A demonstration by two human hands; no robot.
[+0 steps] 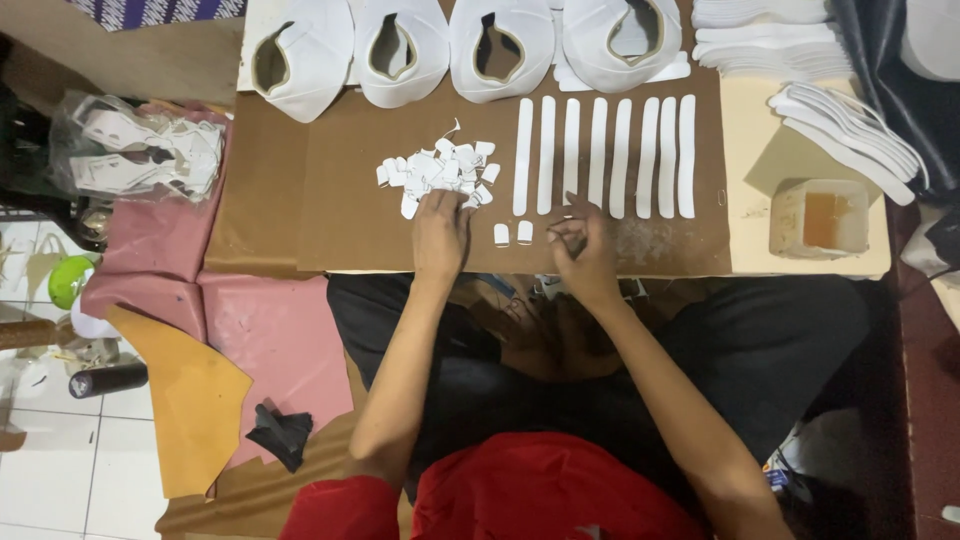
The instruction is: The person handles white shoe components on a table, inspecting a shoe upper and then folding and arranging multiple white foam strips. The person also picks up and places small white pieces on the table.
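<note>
My left hand [440, 235] rests fingers-down on the near edge of a heap of small white tabs [437, 172] on the brown work board [350, 215]. My right hand [583, 245] is curled beside it, fingers pinched; whether it holds a tab is hidden. Two single white tabs [513, 233] lie between the hands. Behind them several long white strips [606, 155] lie side by side in a row.
Several white shoe uppers [400, 50] line the board's far edge. Stacked white insole-shaped pieces [850, 125] and a tub of orange-brown glue [822, 218] sit at right. A bag of white cut parts [140, 150], pink sheets [270, 330] and a tan leather piece [195, 400] lie at left.
</note>
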